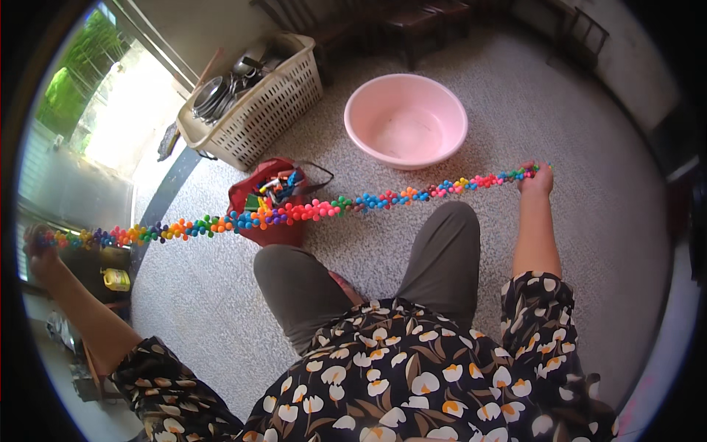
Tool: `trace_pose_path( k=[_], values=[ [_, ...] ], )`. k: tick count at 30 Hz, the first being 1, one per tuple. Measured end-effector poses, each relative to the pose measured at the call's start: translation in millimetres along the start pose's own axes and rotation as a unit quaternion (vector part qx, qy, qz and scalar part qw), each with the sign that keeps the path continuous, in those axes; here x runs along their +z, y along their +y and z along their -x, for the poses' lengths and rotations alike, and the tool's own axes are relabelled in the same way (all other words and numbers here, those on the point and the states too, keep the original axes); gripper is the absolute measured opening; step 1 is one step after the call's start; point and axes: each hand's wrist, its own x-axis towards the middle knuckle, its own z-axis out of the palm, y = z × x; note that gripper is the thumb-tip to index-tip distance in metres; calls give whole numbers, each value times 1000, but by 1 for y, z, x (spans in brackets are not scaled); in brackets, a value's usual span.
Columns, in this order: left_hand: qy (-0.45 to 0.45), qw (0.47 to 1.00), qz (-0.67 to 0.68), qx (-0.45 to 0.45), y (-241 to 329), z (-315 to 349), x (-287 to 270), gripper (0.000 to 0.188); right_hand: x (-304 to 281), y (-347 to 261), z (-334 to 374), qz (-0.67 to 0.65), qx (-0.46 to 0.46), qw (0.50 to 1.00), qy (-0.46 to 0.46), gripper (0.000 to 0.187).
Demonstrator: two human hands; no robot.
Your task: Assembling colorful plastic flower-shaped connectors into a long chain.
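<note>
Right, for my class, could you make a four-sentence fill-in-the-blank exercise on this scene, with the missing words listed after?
1. The left hand and right hand hold the multicoloured chain near its two opposite ____.
2. The round basin is coloured ____.
3. In the picture, the cream basket stands to the ____ of the basin.
4. The bag partly hidden behind the chain is coloured ____.

Missing words: ends; pink; left; red.

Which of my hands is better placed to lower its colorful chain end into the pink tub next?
Probably your right hand: it holds the chain's right end, fairly near the pink tub. Your left hand holds the other end far out left, past the red bag.
</note>
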Motion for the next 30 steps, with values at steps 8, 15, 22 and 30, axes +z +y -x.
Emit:
trace_pose_path(
  k=[8, 15, 22, 30],
  values=[
    [134, 984, 121, 2, -74, 114, -76, 10, -11, -32, 22, 66, -46, 997, 6, 10],
    [193, 968, 159, 6, -114, 180, -139, 19, -11, -44, 20, 67, -60, 996, 15, 9],
    [264, 954, 140, 32, -131, 235, -185, 27, -14, -43, 21, 96, -65, 993, -6, 10],
    [320, 939, 119, 47, -148, 274, -204, 34, -8, -28, 22, 125, -65, 990, 30, 7]
  ],
)
